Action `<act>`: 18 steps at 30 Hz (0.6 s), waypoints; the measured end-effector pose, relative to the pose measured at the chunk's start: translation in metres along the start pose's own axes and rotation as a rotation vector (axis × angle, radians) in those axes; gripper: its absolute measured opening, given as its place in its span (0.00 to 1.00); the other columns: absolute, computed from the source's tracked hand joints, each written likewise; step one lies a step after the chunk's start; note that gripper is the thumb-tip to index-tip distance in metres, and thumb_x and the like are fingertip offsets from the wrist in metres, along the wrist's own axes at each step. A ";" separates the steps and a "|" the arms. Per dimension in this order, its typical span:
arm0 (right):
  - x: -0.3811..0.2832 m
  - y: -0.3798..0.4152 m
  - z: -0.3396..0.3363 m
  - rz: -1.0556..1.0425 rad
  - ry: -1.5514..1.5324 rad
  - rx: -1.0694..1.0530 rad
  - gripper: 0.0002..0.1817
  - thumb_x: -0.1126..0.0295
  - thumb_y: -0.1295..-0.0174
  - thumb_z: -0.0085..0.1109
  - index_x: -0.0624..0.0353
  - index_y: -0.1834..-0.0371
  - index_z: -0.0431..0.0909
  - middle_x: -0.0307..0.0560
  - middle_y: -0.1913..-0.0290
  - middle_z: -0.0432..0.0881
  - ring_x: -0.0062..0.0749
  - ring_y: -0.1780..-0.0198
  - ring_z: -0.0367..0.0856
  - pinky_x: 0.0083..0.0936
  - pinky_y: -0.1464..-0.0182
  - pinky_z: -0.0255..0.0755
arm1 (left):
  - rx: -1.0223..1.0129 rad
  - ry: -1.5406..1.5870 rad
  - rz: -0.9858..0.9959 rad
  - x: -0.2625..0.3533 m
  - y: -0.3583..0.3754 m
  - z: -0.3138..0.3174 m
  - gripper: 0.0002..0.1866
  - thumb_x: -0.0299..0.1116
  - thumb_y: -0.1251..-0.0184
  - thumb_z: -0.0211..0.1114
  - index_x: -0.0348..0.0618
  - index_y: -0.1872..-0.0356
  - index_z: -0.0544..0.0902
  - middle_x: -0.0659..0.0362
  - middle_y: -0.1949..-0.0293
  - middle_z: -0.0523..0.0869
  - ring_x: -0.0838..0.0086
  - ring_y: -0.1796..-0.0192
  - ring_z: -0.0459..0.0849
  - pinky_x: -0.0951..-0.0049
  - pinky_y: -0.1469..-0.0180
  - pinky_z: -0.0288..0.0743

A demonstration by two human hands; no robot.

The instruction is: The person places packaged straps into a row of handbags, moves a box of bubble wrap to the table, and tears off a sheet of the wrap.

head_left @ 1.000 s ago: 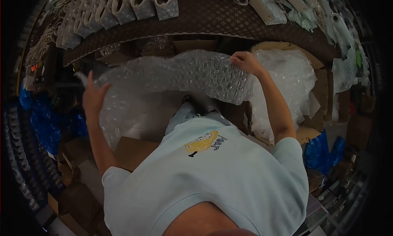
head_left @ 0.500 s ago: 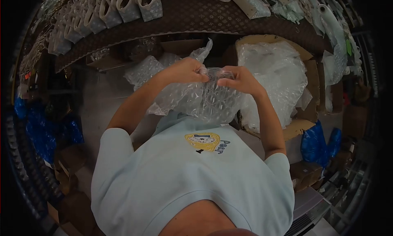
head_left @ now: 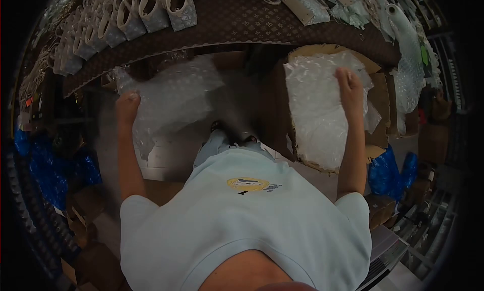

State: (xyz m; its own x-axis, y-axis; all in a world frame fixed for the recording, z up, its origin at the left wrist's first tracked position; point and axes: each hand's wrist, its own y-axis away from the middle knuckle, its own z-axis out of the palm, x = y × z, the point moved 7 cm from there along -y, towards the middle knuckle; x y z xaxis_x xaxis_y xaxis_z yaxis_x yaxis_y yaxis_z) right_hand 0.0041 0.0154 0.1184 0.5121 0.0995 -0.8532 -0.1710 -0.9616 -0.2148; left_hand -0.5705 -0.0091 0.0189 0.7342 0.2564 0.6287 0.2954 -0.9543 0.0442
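Out to the left, my left hand (head_left: 129,105) is closed on a sheet of bubble wrap (head_left: 176,92), which spreads toward the middle and hangs down below the fist. My right hand (head_left: 349,84) is raised at the right in front of a cardboard box (head_left: 379,152). Its fingers are curled closed. Clear bubble wrap (head_left: 317,104) fills that box behind the hand, so I cannot make out whether the fingers hold a piece of it.
A table with a brown patterned cover (head_left: 242,28) runs across the far side. Several small patterned bags (head_left: 156,11) stand on its left, and more pale bags (head_left: 306,7) lie on its right. Blue plastic bundles (head_left: 385,175) flank both sides. A metal rack (head_left: 428,240) stands at right.
My hands were together at the middle with bubble wrap between them. They have moved wide apart, the left carrying the sheet leftward and the right going over to the box.
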 end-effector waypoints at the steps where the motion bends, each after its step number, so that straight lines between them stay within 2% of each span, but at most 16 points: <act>1: -0.007 0.005 0.026 0.032 0.043 -0.146 0.09 0.67 0.40 0.52 0.62 0.69 0.76 0.39 0.75 0.78 0.17 0.73 0.73 0.15 0.71 0.67 | -0.171 0.157 -0.045 0.010 0.000 0.012 0.07 0.33 0.51 0.63 0.40 0.77 0.79 0.58 0.74 0.81 0.75 0.69 0.78 0.77 0.68 0.70; 2: -0.019 0.017 0.065 0.065 0.082 -0.296 0.08 0.68 0.40 0.52 0.62 0.67 0.75 0.42 0.76 0.77 0.17 0.73 0.73 0.16 0.70 0.67 | -0.340 0.311 -0.094 0.023 0.006 0.026 0.09 0.33 0.53 0.66 0.41 0.72 0.79 0.61 0.70 0.81 0.78 0.67 0.77 0.79 0.67 0.70; 4: -0.053 0.044 0.132 -0.137 -0.067 -0.470 0.08 0.67 0.42 0.53 0.61 0.69 0.75 0.49 0.76 0.76 0.27 0.76 0.74 0.20 0.72 0.67 | -0.535 0.386 0.152 0.139 0.046 0.050 0.21 0.34 0.56 0.69 0.44 0.58 0.76 0.61 0.61 0.79 0.79 0.63 0.76 0.78 0.64 0.70; 5: -0.066 0.055 0.160 -0.247 -0.035 -0.586 0.10 0.66 0.40 0.51 0.62 0.70 0.74 0.49 0.78 0.74 0.30 0.78 0.71 0.22 0.74 0.65 | -0.543 0.370 0.368 0.180 0.060 0.065 0.28 0.33 0.56 0.70 0.43 0.50 0.71 0.61 0.58 0.77 0.80 0.63 0.75 0.78 0.64 0.70; 6: -0.075 0.069 0.180 -0.349 -0.005 -0.704 0.12 0.65 0.39 0.50 0.64 0.71 0.72 0.50 0.79 0.72 0.32 0.80 0.67 0.24 0.76 0.63 | -0.661 0.547 0.336 0.202 0.075 0.092 0.26 0.35 0.55 0.70 0.41 0.53 0.73 0.62 0.61 0.77 0.80 0.63 0.75 0.78 0.64 0.69; 7: -0.081 0.071 0.184 -0.352 -0.015 -0.712 0.12 0.65 0.39 0.50 0.64 0.71 0.72 0.50 0.79 0.72 0.32 0.80 0.67 0.24 0.76 0.63 | -0.776 0.728 0.304 0.213 0.085 0.111 0.23 0.36 0.54 0.69 0.40 0.56 0.74 0.62 0.64 0.78 0.80 0.64 0.75 0.78 0.63 0.69; 8: -0.092 0.071 0.182 -0.412 -0.040 -0.701 0.12 0.65 0.40 0.51 0.63 0.74 0.72 0.50 0.80 0.71 0.38 0.81 0.67 0.26 0.77 0.63 | -0.772 0.725 0.300 0.213 0.083 0.113 0.23 0.36 0.54 0.69 0.40 0.56 0.74 0.62 0.64 0.78 0.80 0.64 0.75 0.78 0.63 0.69; 9: -0.098 0.070 0.177 -0.470 -0.059 -0.681 0.13 0.65 0.41 0.52 0.62 0.77 0.71 0.51 0.81 0.71 0.43 0.82 0.66 0.27 0.79 0.62 | -0.882 0.584 0.242 0.211 0.085 0.125 0.20 0.37 0.52 0.68 0.39 0.58 0.76 0.62 0.66 0.79 0.80 0.65 0.75 0.78 0.63 0.69; 10: -0.093 0.063 0.171 -0.464 -0.055 -0.670 0.13 0.65 0.41 0.52 0.62 0.77 0.71 0.51 0.81 0.71 0.43 0.82 0.66 0.27 0.79 0.62 | -0.992 0.438 0.187 0.208 0.088 0.136 0.18 0.38 0.51 0.67 0.38 0.61 0.77 0.62 0.69 0.79 0.81 0.66 0.75 0.78 0.63 0.69; 12: -0.069 0.038 0.141 -0.557 0.330 -0.436 0.15 0.64 0.42 0.54 0.60 0.83 0.70 0.48 0.85 0.70 0.44 0.84 0.66 0.29 0.81 0.61 | -0.971 0.452 0.118 0.204 0.084 0.131 0.16 0.39 0.49 0.66 0.37 0.64 0.78 0.63 0.72 0.79 0.82 0.68 0.75 0.79 0.64 0.69; 14: -0.037 0.018 0.106 -0.518 0.334 -0.259 0.21 0.59 0.45 0.57 0.58 0.90 0.68 0.49 0.88 0.67 0.44 0.86 0.67 0.32 0.83 0.60 | -0.932 0.463 0.050 0.191 0.075 0.122 0.15 0.39 0.47 0.65 0.37 0.67 0.79 0.63 0.74 0.79 0.83 0.70 0.75 0.79 0.66 0.69; 15: -0.016 0.011 0.081 -0.504 0.416 -0.191 0.20 0.59 0.45 0.58 0.58 0.90 0.69 0.49 0.87 0.68 0.43 0.86 0.68 0.31 0.83 0.61 | -0.838 0.443 0.007 0.180 0.066 0.116 0.14 0.39 0.47 0.64 0.37 0.67 0.80 0.63 0.75 0.78 0.83 0.71 0.74 0.79 0.67 0.68; 16: 0.004 0.005 0.048 -0.404 0.401 -0.099 0.18 0.60 0.46 0.58 0.58 0.88 0.72 0.50 0.86 0.70 0.43 0.85 0.69 0.30 0.82 0.62 | -0.743 0.424 -0.037 0.165 0.054 0.107 0.14 0.40 0.47 0.64 0.38 0.68 0.80 0.64 0.75 0.78 0.83 0.72 0.74 0.78 0.68 0.68; 18: 0.060 -0.011 -0.046 -0.145 0.883 0.039 0.15 0.56 0.43 0.53 0.55 0.78 0.79 0.51 0.80 0.75 0.43 0.79 0.74 0.31 0.76 0.66 | -0.659 0.408 -0.097 0.122 0.029 0.084 0.15 0.42 0.48 0.64 0.39 0.68 0.81 0.64 0.75 0.79 0.82 0.73 0.74 0.77 0.68 0.69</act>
State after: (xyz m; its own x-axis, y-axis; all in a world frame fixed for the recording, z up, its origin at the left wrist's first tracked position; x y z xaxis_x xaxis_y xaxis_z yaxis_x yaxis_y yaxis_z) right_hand 0.0756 0.0199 0.0910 0.9892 -0.0291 -0.1435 -0.0744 -0.9440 -0.3216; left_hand -0.4212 0.0078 0.0323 0.4032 0.3890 0.8283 -0.1708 -0.8573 0.4857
